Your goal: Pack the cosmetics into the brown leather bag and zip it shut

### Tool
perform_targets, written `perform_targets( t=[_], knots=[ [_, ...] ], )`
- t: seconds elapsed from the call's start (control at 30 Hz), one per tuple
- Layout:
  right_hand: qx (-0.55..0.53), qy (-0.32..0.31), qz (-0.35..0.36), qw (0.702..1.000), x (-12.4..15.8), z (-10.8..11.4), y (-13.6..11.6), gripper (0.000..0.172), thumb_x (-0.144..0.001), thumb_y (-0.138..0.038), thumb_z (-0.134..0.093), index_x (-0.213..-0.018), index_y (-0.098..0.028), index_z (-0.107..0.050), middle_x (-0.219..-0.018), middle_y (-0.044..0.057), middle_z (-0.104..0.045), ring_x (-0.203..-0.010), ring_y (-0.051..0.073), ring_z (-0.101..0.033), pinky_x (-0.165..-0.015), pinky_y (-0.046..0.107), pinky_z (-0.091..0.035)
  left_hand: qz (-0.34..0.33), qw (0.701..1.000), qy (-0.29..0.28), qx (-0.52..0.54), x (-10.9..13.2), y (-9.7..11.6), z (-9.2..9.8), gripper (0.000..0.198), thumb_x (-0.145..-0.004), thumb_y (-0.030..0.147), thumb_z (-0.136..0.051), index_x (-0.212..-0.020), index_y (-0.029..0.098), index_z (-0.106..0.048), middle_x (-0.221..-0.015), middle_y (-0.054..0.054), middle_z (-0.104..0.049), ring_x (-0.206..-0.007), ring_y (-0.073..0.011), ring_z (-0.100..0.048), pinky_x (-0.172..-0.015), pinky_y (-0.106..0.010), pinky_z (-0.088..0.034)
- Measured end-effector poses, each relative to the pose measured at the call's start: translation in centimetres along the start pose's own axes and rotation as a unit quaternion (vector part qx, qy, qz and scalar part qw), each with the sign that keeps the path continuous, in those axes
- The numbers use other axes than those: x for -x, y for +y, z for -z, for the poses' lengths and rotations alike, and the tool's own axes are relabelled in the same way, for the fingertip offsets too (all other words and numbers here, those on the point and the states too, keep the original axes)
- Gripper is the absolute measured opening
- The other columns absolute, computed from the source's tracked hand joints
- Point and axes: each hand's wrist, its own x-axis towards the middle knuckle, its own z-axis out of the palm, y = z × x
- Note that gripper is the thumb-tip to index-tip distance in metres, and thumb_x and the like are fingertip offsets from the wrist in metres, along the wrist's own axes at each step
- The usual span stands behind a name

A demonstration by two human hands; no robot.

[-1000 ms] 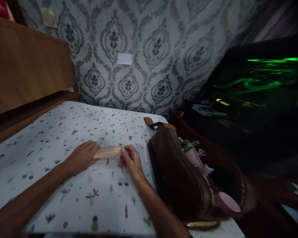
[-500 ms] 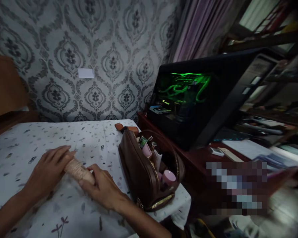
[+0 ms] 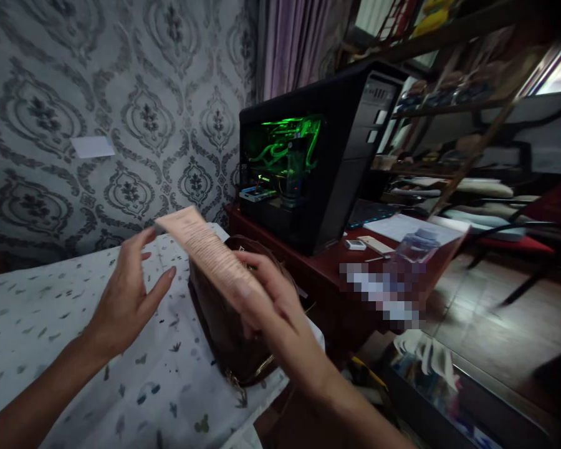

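Note:
My right hand (image 3: 268, 299) grips a peach-coloured cosmetic squeeze tube (image 3: 206, 252), its flat crimped end pointing up and to the left. Small printed text covers the side facing me; the lower end is hidden in my fingers. Just left of the tube, my left hand (image 3: 128, 293) is raised above the bed with thumb and fingers apart, holding nothing. Behind and below the tube stands a brown toiletry bag (image 3: 210, 337) with a gold zip. My right hand and the tube cover most of its opening, so its contents are largely hidden.
A white patterned sheet (image 3: 42, 337) lies under the bag. To the right, a dark red desk (image 3: 325, 265) carries a black computer case (image 3: 341, 181) lit green inside, papers and a clear bottle (image 3: 416, 249). Patterned wallpaper (image 3: 144, 118) rises behind. Part of the desk edge is pixelated.
My right hand has lifted the tube up and right, over the bag. My left hand has let go of it and opened. The view has turned to the right.

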Motion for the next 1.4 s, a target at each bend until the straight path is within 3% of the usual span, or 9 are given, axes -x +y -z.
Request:
perform_targets(
  t=[0.1,0.2,0.33,0.47,0.6,0.73,0.9,1.1,1.4],
  knots=[
    [0.101,0.068,0.073,0.99,-0.4,3.4,-0.7,0.038,-0.092,-0.044,-0.057,-0.125,-0.026,-0.061,-0.097,0.003,-0.069,-0.07,0.017,-0.061,-0.056,0.025,-0.046,-0.034,0.993,-0.104,0.046,-3.0,1.0,-1.7,0.045,-0.101,0.048,-0.043,-0.138,0.023,-0.05,-0.139,-0.013,-0.056,-0.122,-0.031,-0.06,-0.091,-0.041,-0.057],
    [0.205,0.091,0.118,0.967,-0.6,5.7,-0.4,0.036,-0.092,-0.039,-0.058,-0.125,-0.024,-0.061,-0.086,0.002,-0.069,-0.07,0.019,-0.062,-0.062,0.028,-0.046,-0.105,0.969,-0.203,0.093,-6.4,1.3,-3.8,0.041,-0.103,0.048,-0.038,-0.116,0.021,-0.065,-0.127,-0.01,-0.065,-0.117,-0.0255,-0.061,-0.101,-0.039,-0.051],
    [0.243,0.088,0.125,0.958,-0.5,7.0,0.7,0.035,-0.094,-0.036,-0.056,-0.126,-0.023,-0.059,-0.089,0.002,-0.071,-0.073,0.02,-0.063,-0.066,0.03,-0.047,-0.128,0.928,-0.339,0.087,-9.9,1.3,-7.1,0.045,-0.099,0.055,-0.043,-0.11,0.021,-0.07,-0.115,-0.007,-0.073,-0.107,-0.0238,-0.066,-0.097,-0.035,-0.051],
    [0.234,0.065,0.127,0.962,-0.4,7.1,1.4,0.034,-0.094,-0.033,-0.055,-0.126,-0.023,-0.058,-0.102,0.004,-0.072,-0.084,0.022,-0.066,-0.075,0.032,-0.048,-0.15,0.883,-0.441,0.061,-11.3,1.0,-8.9,0.045,-0.096,0.058,-0.046,-0.112,0.024,-0.072,-0.117,-0.003,-0.075,-0.108,-0.0239,-0.068,-0.096,-0.033,-0.051],
    [0.246,0.039,0.126,0.96,-0.7,6.9,2.1,0.034,-0.093,-0.031,-0.055,-0.126,-0.024,-0.059,-0.105,0.006,-0.071,-0.083,0.023,-0.065,-0.074,0.033,-0.047,-0.182,0.877,-0.443,0.029,-11.1,0.9,-8.7,0.046,-0.099,0.055,-0.041,-0.113,0.024,-0.072,-0.118,-0.003,-0.075,-0.109,-0.025,-0.068,-0.095,-0.032,-0.051],
    [0.341,0.013,0.124,0.932,-1.4,6.7,2.9,0.035,-0.095,-0.033,-0.049,-0.127,-0.021,-0.057,-0.103,0.009,-0.069,-0.076,0.022,-0.063,-0.068,0.032,-0.045,-0.179,0.889,-0.421,0.012,-10.4,0.9,-8.0,0.043,-0.099,0.051,-0.041,-0.109,0.024,-0.074,-0.113,-0.003,-0.076,-0.103,-0.0238,-0.069,-0.091,-0.03,-0.052],
    [0.412,0.003,0.111,0.904,-1.9,6.5,2.8,0.034,-0.096,-0.034,-0.046,-0.125,-0.019,-0.056,-0.107,0.012,-0.069,-0.082,0.024,-0.064,-0.068,0.032,-0.044,-0.14,0.898,-0.415,0.045,-9.7,0.5,-7.7,0.043,-0.099,0.05,-0.041,-0.113,0.022,-0.07,-0.121,-0.004,-0.071,-0.113,-0.024,-0.064,-0.097,-0.031,-0.049],
    [0.463,-0.039,0.044,0.884,-2.1,6.4,1.5,0.032,-0.096,-0.025,-0.046,-0.127,-0.017,-0.051,-0.114,0.013,-0.067,-0.092,0.025,-0.066,-0.076,0.034,-0.044,-0.111,0.909,-0.399,0.048,-8.8,0.8,-7.4,0.043,-0.1,0.048,-0.037,-0.113,0.02,-0.067,-0.125,-0.007,-0.067,-0.114,-0.0252,-0.062,-0.1,-0.035,-0.045],
    [0.536,-0.083,0.012,0.84,-2.2,6.0,1.0,0.024,-0.1,-0.026,-0.047,-0.122,-0.018,-0.052,-0.107,0.009,-0.067,-0.083,0.02,-0.063,-0.065,0.029,-0.033,-0.107,0.922,-0.37,0.029,-8.2,0.7,-7.5,0.047,-0.098,0.054,-0.03,-0.092,0.021,-0.063,-0.103,-0.007,-0.069,-0.103,-0.027,-0.064,-0.095,-0.04,-0.045]
  ],
)
